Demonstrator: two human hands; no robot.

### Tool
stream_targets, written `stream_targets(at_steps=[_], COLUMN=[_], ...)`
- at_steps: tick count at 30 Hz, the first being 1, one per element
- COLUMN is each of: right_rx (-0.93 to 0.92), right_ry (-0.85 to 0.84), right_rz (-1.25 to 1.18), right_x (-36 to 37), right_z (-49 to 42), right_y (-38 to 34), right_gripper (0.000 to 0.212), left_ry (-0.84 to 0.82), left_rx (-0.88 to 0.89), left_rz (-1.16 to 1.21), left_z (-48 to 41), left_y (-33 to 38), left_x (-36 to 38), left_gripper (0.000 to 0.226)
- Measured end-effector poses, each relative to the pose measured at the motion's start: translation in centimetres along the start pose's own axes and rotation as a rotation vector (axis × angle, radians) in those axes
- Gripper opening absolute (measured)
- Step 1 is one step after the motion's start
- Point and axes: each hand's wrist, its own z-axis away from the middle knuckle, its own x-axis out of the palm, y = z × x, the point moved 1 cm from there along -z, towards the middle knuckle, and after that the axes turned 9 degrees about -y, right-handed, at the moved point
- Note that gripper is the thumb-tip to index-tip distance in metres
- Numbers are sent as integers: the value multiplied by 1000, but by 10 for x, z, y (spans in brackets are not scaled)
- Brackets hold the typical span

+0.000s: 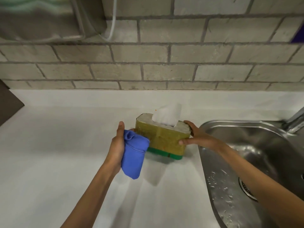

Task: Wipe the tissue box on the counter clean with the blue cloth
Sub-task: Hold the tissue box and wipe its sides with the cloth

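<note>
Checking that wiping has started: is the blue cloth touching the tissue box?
Touching. The head view shows the blue cloth, bunched in the left hand, pressed against the left end of the tissue box with no gap.

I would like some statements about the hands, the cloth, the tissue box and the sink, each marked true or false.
1. The left hand holds the blue cloth against the left end of the tissue box. True.
2. The right hand rests inside the sink. False: it grips the right end of the box, on the counter beside the sink.
3. A white tissue sticks up from the top of the box. True.
4. The box lies on its side. False: it stands upright, its opening facing up.
5. The sink is dry. False: water drops show on its steel surface.
</note>
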Motion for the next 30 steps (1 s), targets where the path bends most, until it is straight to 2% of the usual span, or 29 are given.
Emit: stream_targets(at_steps=[11,15,19,21,23,25,28,30], right_rx=[-28,-35,-45,-44,-52,-59,-97,-119], right_ry=[-37,-49,-28,-20,-25,-17,-29,-36], right_rz=[-88,-82,-81,-101,-124,-126,-140,-160], right_x=[33,29,26,26,25,27,31,32], right_z=[49,39,29,25,22,23,27,28], right_y=[17,28,36,38,41,36,28,26], right_gripper=[132,119,113,117,119,119,119,123], left_ry=[58,98,82,41,-35,-7,116,272], left_rx=[14,-28,-65,-56,-2,84,222,411], left_rz=[-84,-113,34,148,205,243,-5,-201], left_z=[77,90,101,108,118,127,136,136], left_y=[-21,-24,-21,-15,-9,-5,5,9], left_x=[11,11,4,-4,-13,-21,-19,-8], left_gripper=[41,43,50,44,32,19,21,27])
